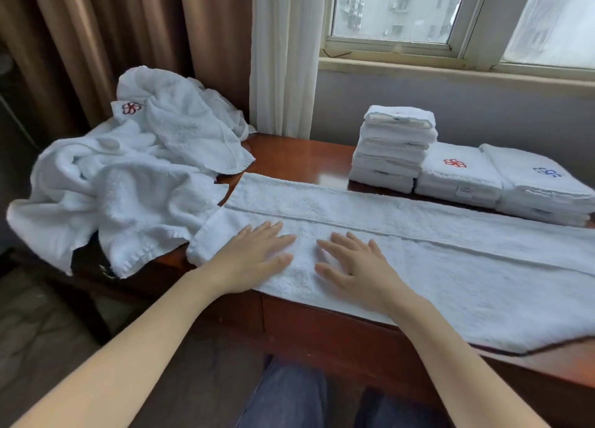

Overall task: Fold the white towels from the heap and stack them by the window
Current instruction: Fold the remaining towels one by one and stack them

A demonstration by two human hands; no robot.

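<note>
While both palms lie flat with fingers spread, gripping nothing, the left hand (254,256) and right hand (357,269) press side by side on a long folded towel (450,253) along the desk's (289,157) near edge. The heap (128,176) covers its left end. Folded stacks (395,147) sit along the far right edge beneath the window (392,9).

You have a red-brown wooden desk (299,157) in front of you, its polished top catching glare. Behind the desk's far left corner hangs a brown pleated curtain (112,41). Just right of it, a white sheer curtain (283,57) drops to the desk's back edge. A grey wall (450,112) runs behind the desk's right half. Below the desk's left end lies dark mottled flooring (38,324).
</note>
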